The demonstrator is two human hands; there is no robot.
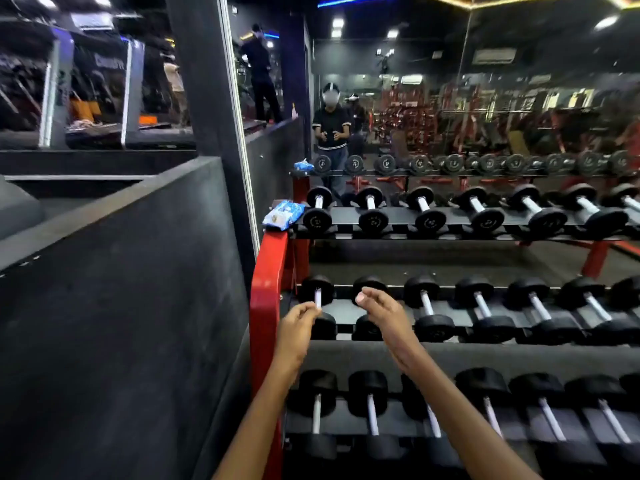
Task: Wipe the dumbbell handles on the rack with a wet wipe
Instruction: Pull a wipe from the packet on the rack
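Where mirrors glow, red rack [268,271] (three-tiered).

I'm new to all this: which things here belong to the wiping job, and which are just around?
For the job:
wipes packet
dumbbell handles
red rack
left hand
right hand

Just around:
mirror
treadmills
grey wall

No legible text anywhere.

You're standing in a gym: tiered dumbbell rack [268,289], wall mirror [485,98], treadmills [93,91], red weight machines [433,116].
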